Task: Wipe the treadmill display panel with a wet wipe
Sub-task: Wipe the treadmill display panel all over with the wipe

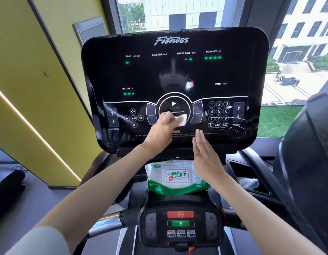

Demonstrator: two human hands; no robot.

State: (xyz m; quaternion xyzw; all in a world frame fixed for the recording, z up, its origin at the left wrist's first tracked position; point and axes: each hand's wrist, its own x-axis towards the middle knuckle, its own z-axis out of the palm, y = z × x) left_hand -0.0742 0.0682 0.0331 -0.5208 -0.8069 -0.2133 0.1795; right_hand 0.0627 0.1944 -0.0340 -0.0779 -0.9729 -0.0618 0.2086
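Left hand (162, 127) presses a crumpled white wet wipe (182, 120) to the glossy black, round-cornered treadmill display panel (178, 70).
The wipe sits low in the START circle, bunched in curled fingers that hide part of it. Wet streaks smear the panel by the number keys. The right hand (205, 157) is flat, fingers straight and together, tips at the panel's bottom edge; whether they touch is unclear. It covers a corner of the soft green-and-white plastic wipe pack (175, 178) below.
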